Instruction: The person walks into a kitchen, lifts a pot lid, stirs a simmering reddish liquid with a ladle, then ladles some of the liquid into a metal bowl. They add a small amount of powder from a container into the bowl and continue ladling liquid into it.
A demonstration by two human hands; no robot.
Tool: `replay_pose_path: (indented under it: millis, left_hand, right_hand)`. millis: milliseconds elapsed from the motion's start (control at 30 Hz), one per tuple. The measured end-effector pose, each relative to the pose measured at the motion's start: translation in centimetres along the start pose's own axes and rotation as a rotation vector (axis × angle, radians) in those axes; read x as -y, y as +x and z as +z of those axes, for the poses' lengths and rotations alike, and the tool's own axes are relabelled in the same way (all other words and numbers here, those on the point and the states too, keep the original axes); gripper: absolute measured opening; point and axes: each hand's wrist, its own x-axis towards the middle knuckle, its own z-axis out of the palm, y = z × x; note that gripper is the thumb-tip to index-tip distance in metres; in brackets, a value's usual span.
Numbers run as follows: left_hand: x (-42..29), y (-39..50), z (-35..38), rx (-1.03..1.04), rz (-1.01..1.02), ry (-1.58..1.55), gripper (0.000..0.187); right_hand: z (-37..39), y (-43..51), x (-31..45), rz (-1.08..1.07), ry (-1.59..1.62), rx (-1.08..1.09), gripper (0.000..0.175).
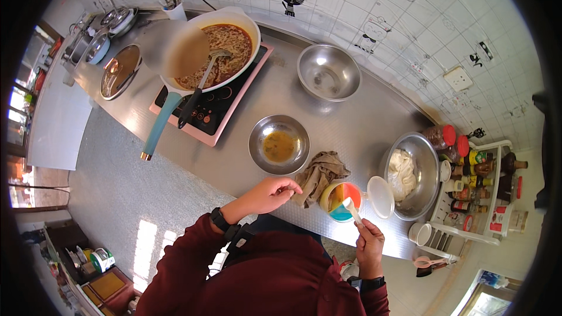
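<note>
My right hand [369,240] holds a small white spoon [350,206], its bowl over a round, multi-coloured seasoning box [341,219] with several compartments. The box's translucent lid [381,197] stands open at its right. My left hand [274,195] is empty with loosely curled fingers, near the counter's front edge and beside a crumpled brown cloth [322,175]. Beyond that hand sits a steel bowl [257,140] with yellow-orange liquid and dark bits in it. A larger steel bowl [423,197] on the right contains pale dough [401,173].
On a pink-edged induction cooker [215,125] stands a white pan [256,39] of red, oily chopped food with a slotted ladle [206,81]; blur hides its left part. Elsewhere are a steel bowl [329,72], a round lid [120,72], red-lidded jars [439,136] and a white rack [496,193] of bottles.
</note>
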Motion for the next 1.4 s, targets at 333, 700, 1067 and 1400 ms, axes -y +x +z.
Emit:
replay_pose_path:
  millis: [333, 700, 1067, 1400]
  left_hand:
    - [3.8, -8.0, -2.9, -0.338, -0.101, -0.237, 0.017]
    - [7.0, -18.3, -5.5, -0.747, -0.169, -0.268, 0.016]
    - [10.6, -25.1, -4.8, -1.005, -0.27, -0.407, 0.018]
    - [10.3, -23.9, -5.9, -0.957, -0.192, -0.388, 0.018]
  right_hand:
    - [14.5, -0.1, 7.1, -0.007, -0.111, 0.438, 0.017]
    - [42.2, 3.1, 9.6, -0.177, -0.306, 0.713, 0.017]
    - [55.7, 7.2, 5.7, -0.588, -0.58, 0.634, 0.023]
    - [51.5, 5.2, 8.6, -0.057, -0.207, 0.689, 0.034]
